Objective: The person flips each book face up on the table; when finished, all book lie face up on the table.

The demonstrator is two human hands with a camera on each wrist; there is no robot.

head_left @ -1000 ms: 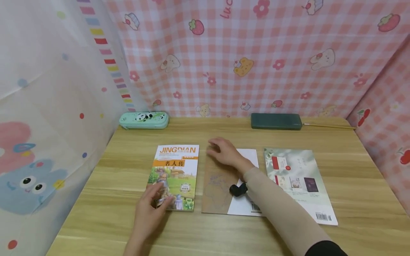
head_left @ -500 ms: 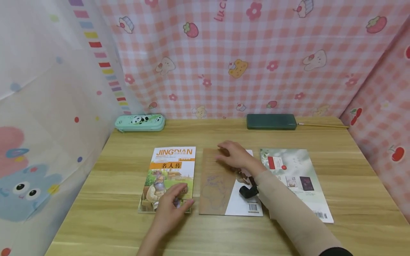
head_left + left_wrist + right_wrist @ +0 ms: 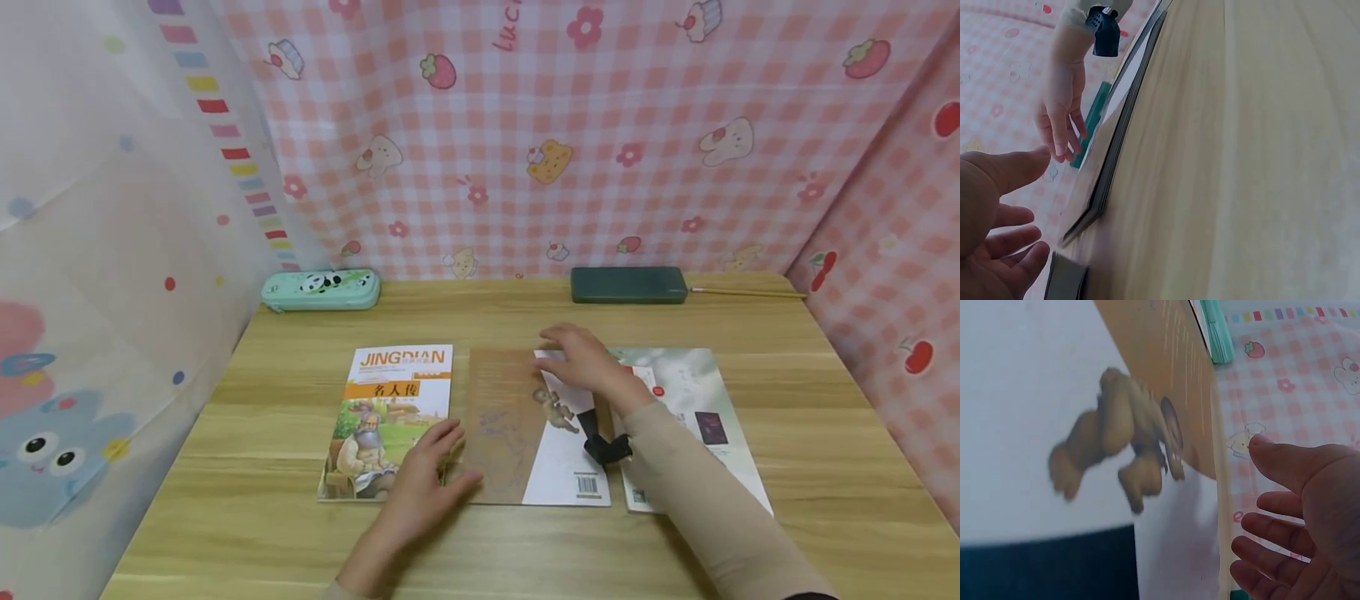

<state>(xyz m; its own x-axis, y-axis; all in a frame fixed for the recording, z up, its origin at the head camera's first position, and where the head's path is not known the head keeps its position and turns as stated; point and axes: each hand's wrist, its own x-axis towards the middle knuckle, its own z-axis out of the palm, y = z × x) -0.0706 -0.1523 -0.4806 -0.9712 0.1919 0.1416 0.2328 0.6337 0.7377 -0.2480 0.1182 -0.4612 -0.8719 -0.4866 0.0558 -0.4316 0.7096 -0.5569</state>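
Note:
Three books lie flat in a row. The left book [image 3: 390, 375] has an orange title and an old bearded figure. In the middle is a brown and white book [image 3: 510, 417] with a barcode. The right book [image 3: 720, 467] is pale green and white, partly hidden by the right forearm. My left hand [image 3: 427, 479], fingers spread loosely, hangs over the gap between the left and middle books. Over the far right corner of the middle book is my right hand [image 3: 588, 362], its fingers relaxed. Both wrist views show the left fingers [image 3: 1016, 240] and right fingers [image 3: 1272, 531] holding nothing.
At the back left stands a mint panda pencil case [image 3: 321, 290]. A dark green case [image 3: 628, 285] and a thin brush [image 3: 750, 292] lie at the back right. Patterned cloth [image 3: 480, 142] bounds the wooden table [image 3: 247, 533] behind and at both sides.
Both hands have moved right: the left from the left book to its right edge, the right from the middle book's left side to its right. The books appear to stay in place.

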